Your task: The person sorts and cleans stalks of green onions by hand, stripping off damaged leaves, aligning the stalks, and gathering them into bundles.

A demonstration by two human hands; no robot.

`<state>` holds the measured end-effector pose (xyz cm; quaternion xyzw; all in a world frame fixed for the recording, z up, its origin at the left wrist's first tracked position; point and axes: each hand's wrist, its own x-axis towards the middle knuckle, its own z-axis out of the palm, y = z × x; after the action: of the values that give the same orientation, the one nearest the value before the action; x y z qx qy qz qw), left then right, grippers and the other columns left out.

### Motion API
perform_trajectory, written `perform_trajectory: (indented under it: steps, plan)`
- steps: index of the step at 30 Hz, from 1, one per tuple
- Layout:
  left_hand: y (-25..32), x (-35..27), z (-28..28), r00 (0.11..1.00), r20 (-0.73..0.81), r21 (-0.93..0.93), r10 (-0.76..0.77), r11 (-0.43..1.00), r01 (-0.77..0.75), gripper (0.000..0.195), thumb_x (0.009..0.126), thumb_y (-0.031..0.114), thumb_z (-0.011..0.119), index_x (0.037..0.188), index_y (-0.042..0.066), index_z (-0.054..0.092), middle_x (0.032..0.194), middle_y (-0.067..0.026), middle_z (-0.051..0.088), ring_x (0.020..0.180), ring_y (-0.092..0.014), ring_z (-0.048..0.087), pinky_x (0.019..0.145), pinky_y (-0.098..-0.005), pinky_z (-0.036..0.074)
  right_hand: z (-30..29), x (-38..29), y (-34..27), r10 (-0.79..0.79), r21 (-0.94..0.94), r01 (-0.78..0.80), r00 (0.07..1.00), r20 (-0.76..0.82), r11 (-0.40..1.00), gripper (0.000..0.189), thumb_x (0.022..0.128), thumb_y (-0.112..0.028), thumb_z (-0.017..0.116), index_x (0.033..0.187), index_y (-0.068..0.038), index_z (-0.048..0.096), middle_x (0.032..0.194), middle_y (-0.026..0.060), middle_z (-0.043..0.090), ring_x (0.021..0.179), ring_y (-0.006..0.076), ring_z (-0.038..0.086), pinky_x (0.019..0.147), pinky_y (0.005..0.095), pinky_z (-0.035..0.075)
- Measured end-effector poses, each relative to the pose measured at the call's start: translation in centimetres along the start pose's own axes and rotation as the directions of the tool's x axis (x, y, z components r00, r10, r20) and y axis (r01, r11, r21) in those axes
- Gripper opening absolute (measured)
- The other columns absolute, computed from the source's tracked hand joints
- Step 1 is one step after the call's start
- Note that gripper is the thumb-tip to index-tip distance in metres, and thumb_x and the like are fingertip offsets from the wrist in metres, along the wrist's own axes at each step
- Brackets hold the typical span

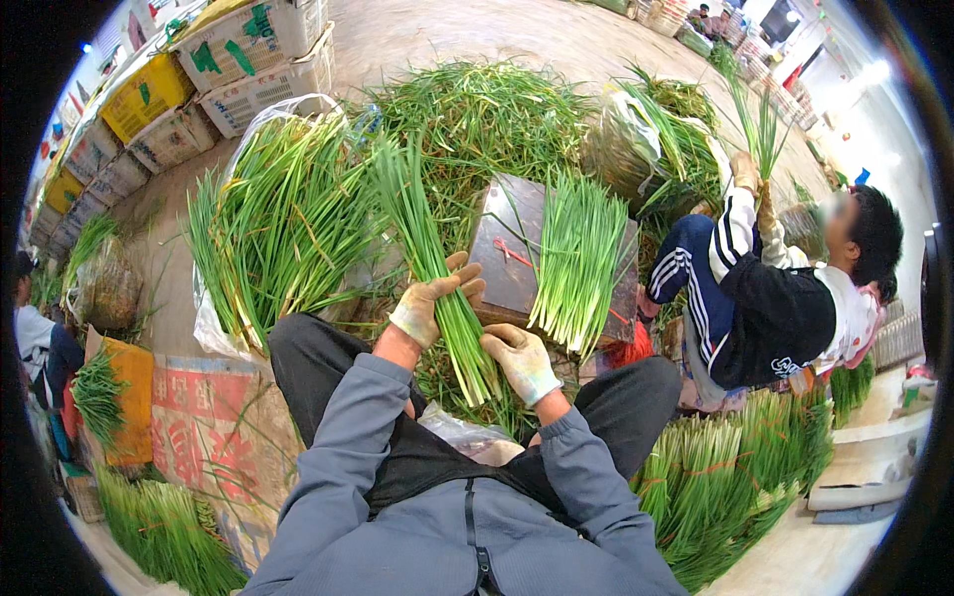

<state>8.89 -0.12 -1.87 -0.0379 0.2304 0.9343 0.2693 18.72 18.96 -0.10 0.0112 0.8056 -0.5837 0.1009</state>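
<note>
My left hand [428, 302], in a pale work glove, is closed around a bundle of garlic chives [440, 283], between thumb and fingers. The pale stalk ends point down toward my lap and the green leaves point away. My right hand [518, 361], gloved too, has its thumb and fingertips at the stalks' lower right side; whether it grips any is unclear. To the right, another pile of chives [581, 261] lies on a dark board [507, 216], partly over a red tie [514, 255].
A large bag of chives [291, 216] stands at front left, a heap of leaves [484, 119] beyond the board. A co-worker [782, 290] sits at right, holding chives. Tied bundles [715, 462] stand at lower right; stacked plastic crates [246, 67] are at upper left.
</note>
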Motion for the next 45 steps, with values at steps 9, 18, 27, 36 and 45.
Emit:
perform_trajectory:
  steps: [9, 18, 27, 36, 45]
  plan:
    - [0.1, 0.9, -2.4, 0.990, -0.134, 0.010, 0.037, 0.999, -0.036, 0.051, 0.095, 0.000, 0.054, 0.144, 0.004, 0.043, 0.125, -0.0162, 0.063, 0.095, -0.026, 0.068, 0.081, -0.0377, 0.059, 0.3, -0.2, 2.9, 0.136, 0.898, 0.094, 0.976, -0.167, 0.430, 0.015, 0.100, -0.020, 0.063, 0.105, -0.006, 0.064, 0.086, 0.0058, 0.069, 0.084, 0.0180, 0.067, 0.078, 0.0332, 0.055]
    - [1.5, 0.9, -2.1, 0.908, -0.372, 0.206, 0.192, 0.971, -0.121, 0.036, 0.095, 0.004, 0.062, 0.130, 0.003, 0.056, 0.103, -0.0132, 0.069, 0.068, -0.015, 0.062, 0.061, -0.0310, 0.056, -5.4, -4.5, -1.8, -0.102, 0.968, 0.107, 0.991, -0.086, 0.225, 0.025, 0.104, -0.034, 0.056, 0.107, -0.009, 0.061, 0.062, -0.0051, 0.038, 0.041, 0.0045, 0.029, 0.035, 0.0243, 0.025]
    - [-3.4, 3.4, -4.0, 0.923, -0.165, 0.269, 0.346, 0.917, -0.296, 0.030, 0.095, 0.011, 0.061, 0.123, 0.000, 0.059, 0.096, -0.0114, 0.071, 0.077, -0.022, 0.067, 0.064, -0.0349, 0.055, 1.7, 6.2, -6.6, -0.323, -0.220, 0.293, 0.939, -0.116, 0.931, 0.044, 0.087, -0.040, 0.073, 0.112, -0.005, 0.064, 0.102, 0.0172, 0.071, 0.093, 0.0344, 0.070, 0.081, 0.0399, 0.054]
    - [-2.4, 0.4, 0.3, 0.946, -0.055, 0.887, 0.319, 0.450, -0.100, 0.046, 0.082, 0.014, 0.076, 0.124, 0.002, 0.061, 0.107, -0.0086, 0.070, 0.096, -0.019, 0.065, 0.085, -0.0345, 0.053, 1.3, 10.1, -1.5, -0.154, -0.043, 0.149, 0.978, -0.142, 0.988, 0.021, 0.091, -0.016, 0.071, 0.100, 0.003, 0.070, 0.084, 0.0037, 0.070, 0.067, 0.0126, 0.063, 0.062, 0.0264, 0.051]
    - [-1.6, -0.7, -1.9, 0.998, 0.054, 0.312, -0.010, 0.950, -0.008, 0.072, 0.078, 0.055, 0.081, 0.126, 0.004, 0.063, 0.111, -0.0039, 0.069, 0.096, -0.018, 0.063, 0.089, -0.0335, 0.049, -0.5, 8.8, -0.7, 0.026, 0.144, -0.016, 0.998, -0.066, 0.989, 0.016, 0.093, -0.017, 0.071, 0.094, -0.001, 0.068, 0.072, 0.0022, 0.065, 0.053, 0.0075, 0.052, 0.048, 0.0234, 0.040]
